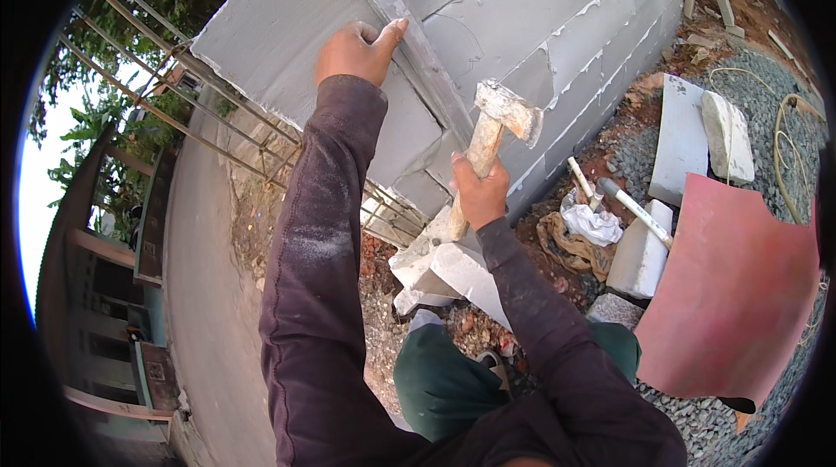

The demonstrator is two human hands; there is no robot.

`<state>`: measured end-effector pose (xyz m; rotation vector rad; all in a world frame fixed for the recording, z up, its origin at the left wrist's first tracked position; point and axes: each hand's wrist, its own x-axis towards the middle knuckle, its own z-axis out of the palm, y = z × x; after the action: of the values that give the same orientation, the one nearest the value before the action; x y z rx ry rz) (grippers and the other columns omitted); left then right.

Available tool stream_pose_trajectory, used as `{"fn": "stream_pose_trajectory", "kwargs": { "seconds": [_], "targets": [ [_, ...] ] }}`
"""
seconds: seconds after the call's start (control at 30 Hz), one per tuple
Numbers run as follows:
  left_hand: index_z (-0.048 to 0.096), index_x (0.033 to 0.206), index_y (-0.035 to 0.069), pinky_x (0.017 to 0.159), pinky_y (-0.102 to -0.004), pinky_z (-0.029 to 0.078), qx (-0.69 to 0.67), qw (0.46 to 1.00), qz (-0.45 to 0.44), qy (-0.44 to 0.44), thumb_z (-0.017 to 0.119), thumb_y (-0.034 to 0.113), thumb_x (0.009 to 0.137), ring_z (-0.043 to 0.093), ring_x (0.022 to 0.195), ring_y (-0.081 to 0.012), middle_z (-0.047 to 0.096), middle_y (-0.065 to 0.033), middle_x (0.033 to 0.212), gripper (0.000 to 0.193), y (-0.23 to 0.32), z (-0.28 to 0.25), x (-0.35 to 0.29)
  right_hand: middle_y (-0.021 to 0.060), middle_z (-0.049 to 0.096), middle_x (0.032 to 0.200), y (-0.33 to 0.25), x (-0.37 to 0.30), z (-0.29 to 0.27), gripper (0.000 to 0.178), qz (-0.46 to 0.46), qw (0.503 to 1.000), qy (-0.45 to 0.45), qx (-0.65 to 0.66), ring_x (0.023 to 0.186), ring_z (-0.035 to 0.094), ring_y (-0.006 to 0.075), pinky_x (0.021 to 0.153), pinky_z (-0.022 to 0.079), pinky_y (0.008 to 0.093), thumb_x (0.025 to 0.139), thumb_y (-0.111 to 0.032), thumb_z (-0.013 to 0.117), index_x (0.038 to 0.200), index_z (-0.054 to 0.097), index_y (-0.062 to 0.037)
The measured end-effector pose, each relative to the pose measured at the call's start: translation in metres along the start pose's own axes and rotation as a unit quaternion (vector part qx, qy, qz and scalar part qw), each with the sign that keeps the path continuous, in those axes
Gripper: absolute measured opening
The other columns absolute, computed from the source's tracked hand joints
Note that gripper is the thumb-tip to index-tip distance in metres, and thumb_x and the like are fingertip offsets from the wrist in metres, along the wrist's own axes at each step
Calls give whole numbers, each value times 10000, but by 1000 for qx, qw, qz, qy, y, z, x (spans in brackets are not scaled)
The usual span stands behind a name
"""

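Observation:
My right hand (482, 192) is wrapped round the wooden handle of a mortar-caked hatchet (509, 111). Its head is up, close in front of a wall of large grey blocks (566, 53). Higher and to the left, my left hand (355, 55) is closed at the edge of a long grey metal straightedge (427, 57), thumb laid against it; its other fingertips are hidden. The straightedge slants across the wall's face, over a large grey block (283, 27) at the wall's left end. Broken white block pieces (457, 275) lie below my right hand.
Rebar (161, 75) juts out beyond the wall's left end, beside a paved lane (209, 293). At right, a reddish sheet (731, 293), a white block (640, 249), a white-handled tool (636, 208), a crumpled plastic bag (592, 219) and a hose (779, 153) lie on gravel and soil.

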<state>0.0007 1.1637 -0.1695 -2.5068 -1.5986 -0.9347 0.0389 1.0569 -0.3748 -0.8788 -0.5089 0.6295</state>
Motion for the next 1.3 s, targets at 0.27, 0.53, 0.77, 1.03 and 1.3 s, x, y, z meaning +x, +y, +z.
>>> {"fn": "stream_pose_trajectory", "kwargs": {
  "seconds": [0.27,0.53,0.77,1.03,1.3],
  "targets": [
    [632,833,44,648,-366,466,-31,998,39,35,580,465,765,613,704,-279,632,-134,722,430,1,10,2,34,532,635,11,27,17,198,46,987,-50,-144,505,504,97,465,434,263,763,-173,594,819,536,7],
    [621,830,-8,670,-350,457,-55,998,-12,15,614,412,762,603,711,-284,618,-182,733,426,12,-1,-3,54,557,648,-13,5,0,224,60,996,-24,-68,515,530,114,474,437,284,743,-154,608,874,558,21],
    [617,844,-15,640,-268,438,-287,954,-83,21,614,269,812,548,679,-131,614,-68,739,285,31,-105,15,41,549,605,-149,-38,-57,200,247,936,-66,-243,451,518,117,436,425,275,741,-164,619,796,560,20],
    [594,1018,-29,797,-332,433,-186,967,-58,162,666,441,721,582,862,-249,609,-179,936,561,107,-307,165,90,560,584,-421,-150,-194,238,434,769,-81,-463,437,542,168,400,447,294,693,-171,646,765,577,45],
    [520,1150,-10,860,-372,431,-140,977,-83,-138,692,582,589,544,1026,-316,552,-228,1096,833,130,-326,228,140,600,605,-575,-215,-243,382,497,575,-31,-650,513,606,228,524,492,335,664,-300,634,788,577,57]
  ]
}}
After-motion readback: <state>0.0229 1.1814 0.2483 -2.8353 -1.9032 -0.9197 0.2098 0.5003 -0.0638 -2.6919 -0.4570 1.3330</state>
